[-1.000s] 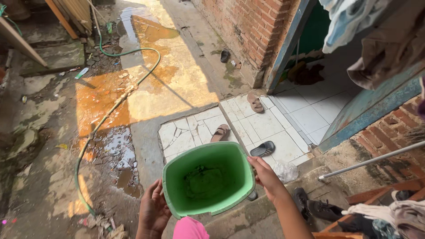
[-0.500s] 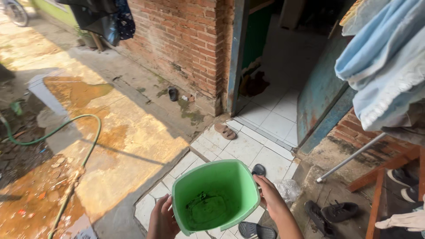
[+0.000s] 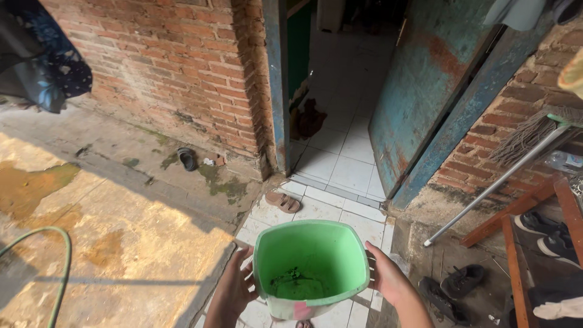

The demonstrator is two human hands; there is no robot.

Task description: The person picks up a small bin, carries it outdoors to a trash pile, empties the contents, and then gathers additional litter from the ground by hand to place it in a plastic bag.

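You hold a green plastic bucket (image 3: 311, 267) in front of you with both hands, its open mouth tilted up toward you so the dark, wet residue on its bottom shows. Your left hand (image 3: 234, 290) presses flat against the bucket's left wall with the fingers spread, and your right hand (image 3: 387, 279) wraps the right wall, thumb near the rim; neither hand is clenched, both are grasping the bucket from the sides. The bucket hangs above the white tiled step (image 3: 340, 209). Just beyond the bucket a brown sandal (image 3: 282, 201) lies on those tiles, and farther past it stands the open doorway with a weathered blue door (image 3: 419, 91). Left of the bucket, a red brick wall (image 3: 164, 67) runs along the wet concrete ground, a dark slipper (image 3: 187, 158) lies at its foot, and a green hose (image 3: 61, 267) curves at the far left. Right of the bucket, dark shoes (image 3: 455, 284) lie on the ground under a leaning mop (image 3: 516, 152).
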